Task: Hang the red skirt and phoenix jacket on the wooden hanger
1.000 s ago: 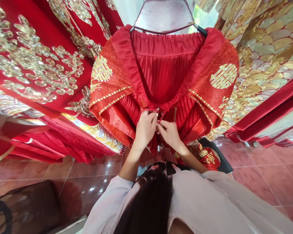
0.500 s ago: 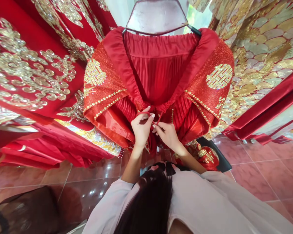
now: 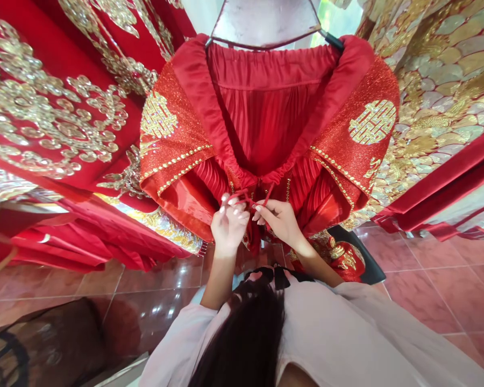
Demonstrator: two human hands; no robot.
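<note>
A red robe (image 3: 266, 118) with gold trim and gold round emblems hangs on a hanger (image 3: 266, 32) in front of me, its pleated red lining showing. At its front closure lies a thin red cord (image 3: 248, 198). My left hand (image 3: 228, 226) has its fingers curled round the cord's left end. My right hand (image 3: 278, 220) pinches the cord's right end just below the neckline. The two hands sit close together, almost touching.
Red garments with heavy gold embroidery (image 3: 52, 123) hang at the left, and a gold scale-patterned one (image 3: 439, 80) at the right. Below is a glossy red tiled floor (image 3: 427, 290). A dark base (image 3: 363, 258) stands under the robe. My dark hair and pale sleeves fill the bottom.
My left hand has slid down and back from the closure, its fingers now curled with the cord. The right hand stays pinched at the same spot. The view shifted slightly.
</note>
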